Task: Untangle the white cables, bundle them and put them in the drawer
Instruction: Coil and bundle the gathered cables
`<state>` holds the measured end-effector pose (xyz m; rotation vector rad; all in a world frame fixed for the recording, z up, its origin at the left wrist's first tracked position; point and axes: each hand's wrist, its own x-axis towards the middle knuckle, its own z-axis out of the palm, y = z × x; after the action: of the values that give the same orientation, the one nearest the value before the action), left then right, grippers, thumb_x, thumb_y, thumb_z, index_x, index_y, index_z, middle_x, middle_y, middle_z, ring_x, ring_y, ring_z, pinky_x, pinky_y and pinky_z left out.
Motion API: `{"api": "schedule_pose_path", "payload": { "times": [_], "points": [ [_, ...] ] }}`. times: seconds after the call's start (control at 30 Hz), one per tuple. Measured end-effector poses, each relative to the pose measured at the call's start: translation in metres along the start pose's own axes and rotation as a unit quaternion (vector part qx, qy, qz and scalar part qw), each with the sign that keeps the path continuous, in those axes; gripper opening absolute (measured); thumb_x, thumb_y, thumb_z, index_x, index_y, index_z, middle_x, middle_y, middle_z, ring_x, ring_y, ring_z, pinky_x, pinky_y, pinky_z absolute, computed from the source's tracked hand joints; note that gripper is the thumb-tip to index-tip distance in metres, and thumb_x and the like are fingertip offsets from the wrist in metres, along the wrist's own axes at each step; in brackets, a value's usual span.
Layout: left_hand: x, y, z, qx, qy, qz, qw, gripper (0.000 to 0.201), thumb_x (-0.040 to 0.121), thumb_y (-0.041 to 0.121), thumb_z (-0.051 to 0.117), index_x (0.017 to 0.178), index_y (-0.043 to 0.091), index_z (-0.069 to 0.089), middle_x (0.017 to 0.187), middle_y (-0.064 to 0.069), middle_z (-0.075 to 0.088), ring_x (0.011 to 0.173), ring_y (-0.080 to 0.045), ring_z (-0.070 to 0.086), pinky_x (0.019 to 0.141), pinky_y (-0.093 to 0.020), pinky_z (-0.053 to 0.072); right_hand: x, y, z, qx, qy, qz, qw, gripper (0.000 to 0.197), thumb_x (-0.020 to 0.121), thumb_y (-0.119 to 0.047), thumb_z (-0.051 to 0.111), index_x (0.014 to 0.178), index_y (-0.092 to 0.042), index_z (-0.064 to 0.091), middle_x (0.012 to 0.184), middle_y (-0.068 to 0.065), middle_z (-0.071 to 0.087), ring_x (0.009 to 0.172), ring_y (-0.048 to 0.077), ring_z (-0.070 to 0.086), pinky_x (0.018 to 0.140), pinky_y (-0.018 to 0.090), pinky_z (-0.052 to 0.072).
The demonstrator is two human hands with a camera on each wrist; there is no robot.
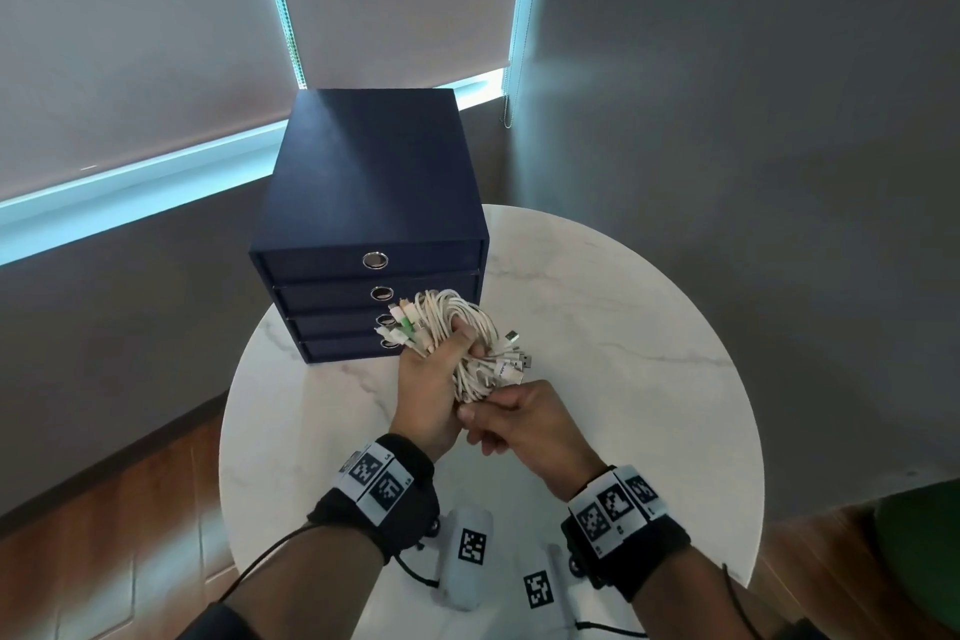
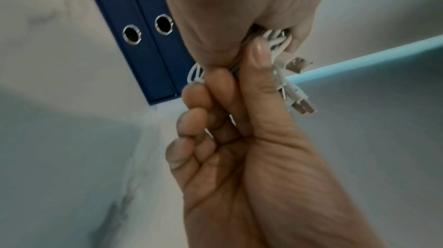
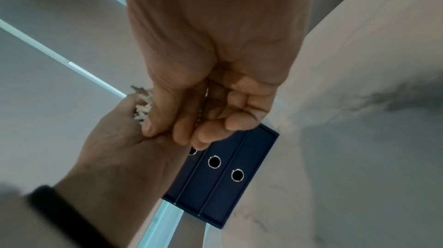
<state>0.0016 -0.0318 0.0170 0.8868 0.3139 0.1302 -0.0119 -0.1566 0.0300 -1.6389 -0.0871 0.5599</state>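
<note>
A coiled bundle of white cables (image 1: 467, 322) with several USB plugs sticking out is held above the round marble table (image 1: 597, 327). My left hand (image 1: 441, 369) grips the bundle around its middle, thumb over the coils. My right hand (image 1: 501, 413) pinches the bundle's lower end just below the left hand. In the left wrist view the plugs of the cables (image 2: 287, 85) poke out between my left hand (image 2: 239, 15) and right hand (image 2: 215, 119). A navy drawer unit (image 1: 363, 182) stands behind the hands, with all its drawers closed. The bundle hides part of its lower ring pulls.
Two white objects with black-and-white marker tags (image 1: 470, 546) lie at the table's near edge. The drawer unit (image 3: 223, 176) sits at the table's far left rim. Wooden floor surrounds the table, and something green (image 1: 919, 551) shows at the right.
</note>
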Motion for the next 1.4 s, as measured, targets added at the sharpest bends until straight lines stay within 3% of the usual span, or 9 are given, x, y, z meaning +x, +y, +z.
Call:
{"api": "schedule_pose_path", "payload": {
  "times": [0.23, 0.5, 0.63, 0.77, 0.9, 1.03, 1.13, 1.3, 1.4],
  "points": [
    [0.001, 0.001, -0.001, -0.12, -0.028, -0.104, 0.987, 0.028, 0.074, 0.026, 0.073, 0.08, 0.012, 0.05, 0.079, -0.008, 0.042, 0.081, -0.032, 0.049, 0.075, -0.04, 0.048, 0.003, 0.0, 0.002, 0.004, 0.054, 0.048, 0.997, 0.032, 0.064, -0.031, 0.089, 0.087, -0.013, 0.075, 0.074, 0.008, 0.071, 0.059, 0.018, 0.06, 0.053, 0.027, 0.043],
    [-0.004, 0.012, 0.007, -0.13, -0.09, -0.139, 0.978, 0.01, 0.083, 0.014, 0.064, 0.092, 0.01, 0.063, 0.086, -0.012, 0.059, 0.085, -0.027, 0.062, 0.079, -0.041, 0.058, 0.009, -0.011, -0.013, 0.087, -0.013, -0.111, 0.99, 0.059, 0.059, 0.022, 0.079, 0.109, -0.004, 0.062, 0.097, 0.007, 0.072, 0.081, 0.008, 0.068, 0.061, 0.015, 0.05],
    [-0.002, 0.012, 0.007, -0.072, -0.076, -0.1, 0.989, 0.026, 0.092, 0.005, 0.065, 0.116, -0.005, 0.063, 0.107, -0.025, 0.067, 0.101, -0.038, 0.067, 0.085, -0.047, 0.056, 0.017, -0.001, -0.018, 0.085, 0.041, -0.133, 0.987, 0.092, 0.049, 0.014, 0.089, 0.128, -0.003, 0.045, 0.121, 0.014, 0.066, 0.112, 0.029, 0.065, 0.088, 0.045, 0.057],
    [-0.003, 0.012, 0.005, 0.018, -0.036, -0.122, 0.992, 0.038, 0.089, 0.004, 0.069, 0.125, -0.004, 0.063, 0.121, -0.027, 0.068, 0.111, -0.044, 0.066, 0.091, -0.056, 0.056, 0.017, 0.005, -0.023, -0.019, 0.071, -0.137, 0.988, 0.103, 0.047, -0.013, 0.096, 0.131, -0.021, 0.037, 0.121, -0.016, 0.062, 0.114, 0.012, 0.063, 0.089, 0.045, 0.057],
    [-0.003, 0.01, -0.006, 0.109, -0.041, -0.211, 0.97, 0.033, 0.091, 0.018, 0.07, 0.122, 0.008, 0.066, 0.116, -0.022, 0.072, 0.106, -0.044, 0.069, 0.086, -0.072, 0.05, 0.01, 0.007, -0.026, -0.078, 0.06, -0.128, 0.987, 0.097, 0.058, -0.015, 0.094, 0.131, -0.027, 0.031, 0.116, -0.03, 0.06, 0.109, -0.006, 0.06, 0.084, 0.019, 0.053],
    [-0.002, 0.001, -0.012, 0.133, 0.005, -0.188, 0.973, 0.029, 0.093, 0.017, 0.068, 0.12, 0.007, 0.066, 0.107, -0.021, 0.074, 0.096, -0.041, 0.073, 0.078, -0.066, 0.056, 0.01, 0.008, -0.03, -0.082, 0.0, -0.098, 0.992, 0.095, 0.066, -0.013, 0.09, 0.136, -0.025, 0.027, 0.128, -0.012, 0.057, 0.113, 0.0, 0.061, 0.09, 0.024, 0.054],
    [0.001, 0.0, -0.015, 0.174, 0.031, -0.144, 0.974, 0.02, 0.092, 0.012, 0.067, 0.112, 0.007, 0.068, 0.101, -0.021, 0.075, 0.086, -0.039, 0.074, 0.065, -0.053, 0.06, 0.011, 0.006, -0.037, -0.001, -0.058, -0.044, 0.997, 0.084, 0.068, -0.008, 0.082, 0.136, -0.018, 0.034, 0.112, -0.001, 0.06, 0.081, 0.002, 0.065, 0.062, 0.021, 0.05],
    [0.004, 0.001, -0.026, 0.258, 0.033, -0.129, 0.957, 0.017, 0.089, 0.01, 0.072, 0.103, 0.001, 0.066, 0.095, -0.025, 0.073, 0.077, -0.041, 0.074, 0.058, -0.051, 0.06, 0.022, 0.011, -0.029, 0.118, -0.014, 0.08, 0.99, 0.065, 0.074, -0.058, 0.067, 0.115, -0.01, 0.054, 0.085, 0.014, 0.063, 0.059, 0.026, 0.056, 0.051, 0.031, 0.04],
    [0.002, -0.001, -0.033, 0.303, 0.016, -0.141, 0.942, 0.018, 0.088, 0.008, 0.073, 0.101, -0.001, 0.066, 0.092, -0.027, 0.073, 0.075, -0.044, 0.073, 0.057, -0.053, 0.061, 0.03, 0.017, -0.022, 0.049, 0.026, 0.131, 0.99, 0.051, 0.091, -0.056, 0.055, 0.104, -0.007, 0.056, 0.074, 0.016, 0.066, 0.053, 0.029, 0.059, 0.048, 0.029, 0.046]
  ]
}}
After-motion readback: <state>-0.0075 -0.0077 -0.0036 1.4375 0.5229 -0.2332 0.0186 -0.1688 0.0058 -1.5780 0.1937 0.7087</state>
